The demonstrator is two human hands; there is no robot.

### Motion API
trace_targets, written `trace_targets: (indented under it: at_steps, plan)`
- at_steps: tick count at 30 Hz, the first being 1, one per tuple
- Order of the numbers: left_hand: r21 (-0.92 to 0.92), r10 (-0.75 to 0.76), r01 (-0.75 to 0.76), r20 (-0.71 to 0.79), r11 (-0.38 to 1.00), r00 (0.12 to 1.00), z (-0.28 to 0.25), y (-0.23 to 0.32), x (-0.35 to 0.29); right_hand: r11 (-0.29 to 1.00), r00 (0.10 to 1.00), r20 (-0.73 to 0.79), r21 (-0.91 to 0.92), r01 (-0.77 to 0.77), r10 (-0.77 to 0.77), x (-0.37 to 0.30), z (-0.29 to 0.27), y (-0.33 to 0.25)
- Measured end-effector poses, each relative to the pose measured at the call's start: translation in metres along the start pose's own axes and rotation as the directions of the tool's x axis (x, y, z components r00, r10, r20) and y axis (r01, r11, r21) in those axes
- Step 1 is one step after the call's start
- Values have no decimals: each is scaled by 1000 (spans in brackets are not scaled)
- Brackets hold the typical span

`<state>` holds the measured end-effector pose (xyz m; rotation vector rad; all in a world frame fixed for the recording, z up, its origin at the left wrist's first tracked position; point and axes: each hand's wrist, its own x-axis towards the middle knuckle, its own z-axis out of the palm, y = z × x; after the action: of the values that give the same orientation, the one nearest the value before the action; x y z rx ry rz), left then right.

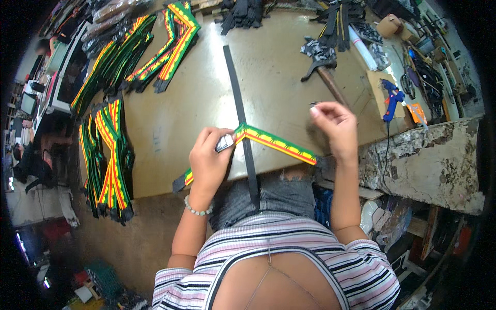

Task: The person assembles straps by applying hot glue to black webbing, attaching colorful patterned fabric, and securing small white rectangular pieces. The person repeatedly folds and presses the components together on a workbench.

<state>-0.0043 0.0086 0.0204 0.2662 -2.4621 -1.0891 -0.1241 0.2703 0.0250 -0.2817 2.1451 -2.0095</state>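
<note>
On the tan worktable (pixel 206 67), finished green, yellow and red straps (pixel 111 155) lie stacked to the left of a long black strip (pixel 238 103) that runs down the middle. Across that strip's near end, one V-shaped striped strap (pixel 274 142) is held up. The left hand (pixel 209 163) pinches its bend together with a small silvery piece (pixel 225 143); the right hand (pixel 333 126), right of the strip, has fingertips closed, on what I cannot tell. A firm, square pinch at the bend probably serves best.
</note>
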Motion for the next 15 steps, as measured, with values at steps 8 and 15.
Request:
trace_targets:
  at_steps: [8, 15]
  plan:
    - [-281, -153, 173, 91, 944, 984, -7, 14, -20, 919, 960, 277, 364, -154, 51, -50, 110, -8]
    - [-190, -368, 401, 185, 896, 911, -8, 0, 0, 981, 998, 44, 187, -59, 51, -32, 95, 4]
